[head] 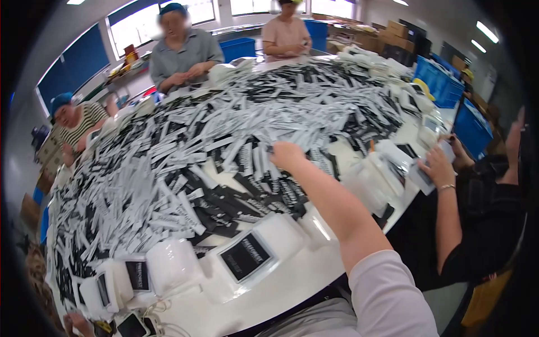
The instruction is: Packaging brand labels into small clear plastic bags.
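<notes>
My right hand [287, 155] reaches over the middle of a wide heap of slim packets, its fingers bent down among them. White packets [248, 120] and black packets [219, 212], many bearing writing, lie loosely mixed around it. A small dark patch shows at my fingertips, but whether they grip a packet is unclear. My left hand is out of view. Before me on the white tabletop [269, 305] lies a clear plastic bag [286, 236] with white contents and a black printed label [246, 257]. Another bulging white bag [173, 263] lies left of it.
At my right, a co-worker's hands [438, 166] hold a pale flat pack beside more filled bags [374, 179]. Other people stand or sit across the table. A phone-like device [132, 325] and a cable [158, 309] lie near the front left edge. Blue bins [438, 82] stand beyond, right.
</notes>
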`<state>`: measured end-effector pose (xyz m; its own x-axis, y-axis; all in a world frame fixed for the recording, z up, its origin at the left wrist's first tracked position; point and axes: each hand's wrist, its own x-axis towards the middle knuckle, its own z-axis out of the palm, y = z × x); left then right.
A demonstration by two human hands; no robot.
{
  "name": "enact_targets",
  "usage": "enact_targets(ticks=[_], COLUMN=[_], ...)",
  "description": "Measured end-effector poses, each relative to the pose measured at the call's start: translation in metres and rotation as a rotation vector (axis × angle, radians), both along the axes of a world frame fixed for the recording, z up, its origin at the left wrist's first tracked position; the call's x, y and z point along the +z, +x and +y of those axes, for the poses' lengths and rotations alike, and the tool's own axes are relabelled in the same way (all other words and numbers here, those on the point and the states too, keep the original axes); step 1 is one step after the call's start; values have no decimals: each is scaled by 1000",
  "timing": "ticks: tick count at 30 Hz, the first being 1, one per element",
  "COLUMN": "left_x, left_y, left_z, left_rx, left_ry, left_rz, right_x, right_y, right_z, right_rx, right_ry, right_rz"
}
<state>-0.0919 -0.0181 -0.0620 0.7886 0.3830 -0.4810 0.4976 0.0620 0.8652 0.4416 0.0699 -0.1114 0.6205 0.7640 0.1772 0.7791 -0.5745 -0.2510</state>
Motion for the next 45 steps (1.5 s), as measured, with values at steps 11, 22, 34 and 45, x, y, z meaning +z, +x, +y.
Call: enact_targets(ticks=[11,22,34,45], left_x=[-31,-73,-74,-56], left_y=[60,198,188,151], left_z=[14,18,15,-22], left_rx=[1,-28,-60,-277], left_ry=[283,1187,1211,1375], left_rz=[-206,-247,-276,-333], right_x=[43,-65,-59,-35], right_y=[-181,-224,-212,-234], right_z=[-175,-218,-218,-203], right_rx=[769,219,-179,71], right_ry=[1142,809,849,571], right_rz=[449,589,1147,903])
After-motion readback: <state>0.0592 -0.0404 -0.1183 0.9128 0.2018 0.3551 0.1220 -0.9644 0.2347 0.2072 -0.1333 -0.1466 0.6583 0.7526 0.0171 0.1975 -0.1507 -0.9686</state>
